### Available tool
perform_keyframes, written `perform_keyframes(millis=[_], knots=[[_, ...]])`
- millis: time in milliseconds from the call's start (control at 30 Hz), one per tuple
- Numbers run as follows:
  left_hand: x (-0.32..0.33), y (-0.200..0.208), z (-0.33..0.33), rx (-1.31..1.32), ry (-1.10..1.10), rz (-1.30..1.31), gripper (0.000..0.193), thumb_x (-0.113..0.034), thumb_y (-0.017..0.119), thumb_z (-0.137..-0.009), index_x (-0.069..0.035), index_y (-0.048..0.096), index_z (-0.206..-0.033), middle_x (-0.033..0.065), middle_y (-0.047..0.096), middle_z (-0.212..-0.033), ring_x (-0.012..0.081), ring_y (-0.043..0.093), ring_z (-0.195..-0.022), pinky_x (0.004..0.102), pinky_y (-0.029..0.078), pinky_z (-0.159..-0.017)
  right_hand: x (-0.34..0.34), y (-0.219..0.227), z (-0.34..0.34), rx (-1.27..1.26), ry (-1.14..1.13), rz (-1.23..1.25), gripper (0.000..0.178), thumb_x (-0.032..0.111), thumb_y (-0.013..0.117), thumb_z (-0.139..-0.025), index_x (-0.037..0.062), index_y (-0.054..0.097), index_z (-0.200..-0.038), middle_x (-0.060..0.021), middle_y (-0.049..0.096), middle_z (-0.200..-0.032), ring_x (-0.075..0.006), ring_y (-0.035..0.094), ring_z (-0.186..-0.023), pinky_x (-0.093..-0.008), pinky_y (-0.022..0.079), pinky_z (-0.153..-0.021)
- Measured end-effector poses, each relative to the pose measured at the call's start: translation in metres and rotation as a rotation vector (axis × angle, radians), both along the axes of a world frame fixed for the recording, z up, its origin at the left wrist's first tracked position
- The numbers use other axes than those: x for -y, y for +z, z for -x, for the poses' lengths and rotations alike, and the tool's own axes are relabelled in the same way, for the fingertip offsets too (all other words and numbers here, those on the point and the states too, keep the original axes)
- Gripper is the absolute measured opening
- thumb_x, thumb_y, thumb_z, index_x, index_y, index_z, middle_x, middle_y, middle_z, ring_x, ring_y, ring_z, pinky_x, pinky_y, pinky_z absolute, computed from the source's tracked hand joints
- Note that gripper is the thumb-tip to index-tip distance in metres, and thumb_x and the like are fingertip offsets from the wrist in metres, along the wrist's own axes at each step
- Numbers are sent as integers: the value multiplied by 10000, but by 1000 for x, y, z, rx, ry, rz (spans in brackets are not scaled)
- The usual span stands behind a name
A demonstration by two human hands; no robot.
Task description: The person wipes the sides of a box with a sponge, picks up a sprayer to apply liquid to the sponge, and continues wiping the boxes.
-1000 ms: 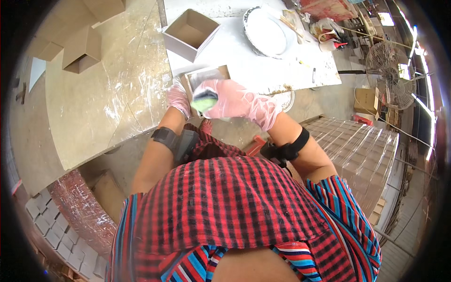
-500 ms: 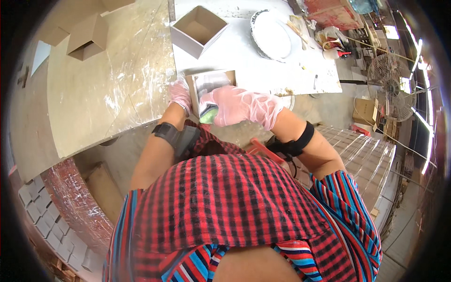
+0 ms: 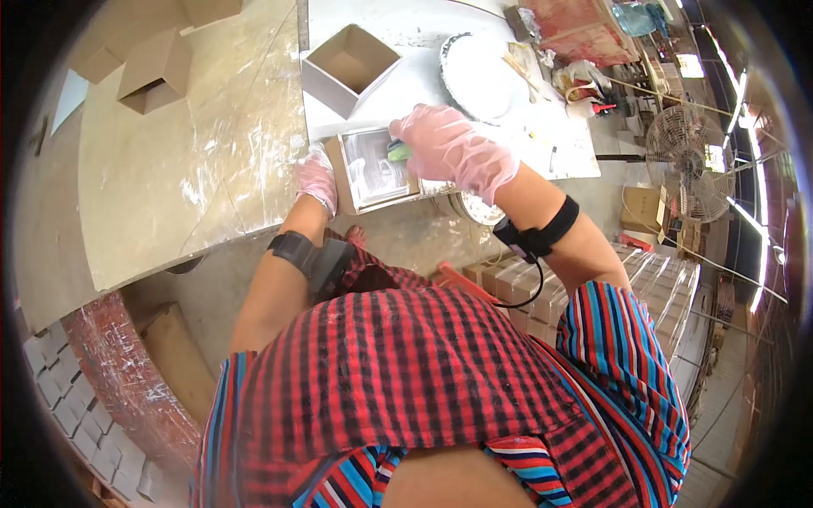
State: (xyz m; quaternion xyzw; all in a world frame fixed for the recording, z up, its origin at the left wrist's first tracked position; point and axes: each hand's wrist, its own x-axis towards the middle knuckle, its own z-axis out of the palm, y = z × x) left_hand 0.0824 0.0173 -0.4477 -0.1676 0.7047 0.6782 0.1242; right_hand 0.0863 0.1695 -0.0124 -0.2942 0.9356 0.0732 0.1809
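A small cardboard box (image 3: 340, 179) lies at the near edge of the white work surface. Its upper face is grey and streaked with wet white smears. My left hand (image 3: 316, 176), in a thin clear pinkish glove, grips the box along its left side; the fingertips are partly hidden. Gloved the same way, my right hand (image 3: 453, 148) is closed around a green sponge (image 3: 397, 151) at the right edge of that face. The glove covers most of the sponge. Just beyond stands a larger open cardboard box (image 3: 351, 63).
A round basin (image 3: 478, 78) coated with white paste sits at the far right, with a brush (image 3: 523, 72) beside it. More cardboard boxes (image 3: 155, 74) stand on the wooden board (image 3: 203, 161) at left. Stacked cartons (image 3: 648, 275) and a fan (image 3: 690, 157) are to the right.
My right hand has moved up and away from the near side of the box to its right edge, sponge in its grip, uncovering the smeared face. My left hand stays on the box.
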Motion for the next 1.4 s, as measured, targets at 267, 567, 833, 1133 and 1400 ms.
perform_keyframes(millis=[267,567,833,1133,1400], knots=[[1,162,-7,58,-925,1384,210,-182,525,-856,-185,626,-1039,34,654,-949,183,628,-930,321,490,-732,2,7,-25,318,-187,-74,286,264,580,-800,35,598,-970,-223,591,-839,-396,590,-772,-466,471,-688],[1,181,-7,-143,-771,1285,190,-211,537,-847,-162,635,-1003,53,646,-967,197,618,-940,334,473,-753,1,-1,-14,40,-140,74,328,292,605,-792,32,583,-990,-224,586,-879,-377,586,-829,-442,465,-715],[4,171,-6,-101,-788,1310,176,-218,536,-846,-176,658,-965,25,636,-1002,171,610,-941,312,442,-791,-3,0,-12,-12,30,51,400,267,681,-692,22,565,-987,-205,572,-825,-360,574,-821,-430,465,-716],[4,231,-9,-9,-778,1287,221,-183,538,-837,-147,608,-1044,34,650,-937,183,626,-911,309,476,-729,6,4,-20,116,-145,-92,378,167,652,-658,2,565,-986,-210,591,-860,-354,598,-824,-423,487,-711],[5,219,-9,-44,-647,1217,183,-164,534,-837,-110,604,-998,58,650,-922,197,635,-877,312,486,-703,14,-2,-21,89,-308,18,347,147,598,-657,4,574,-972,-232,583,-875,-370,592,-814,-429,485,-712]])
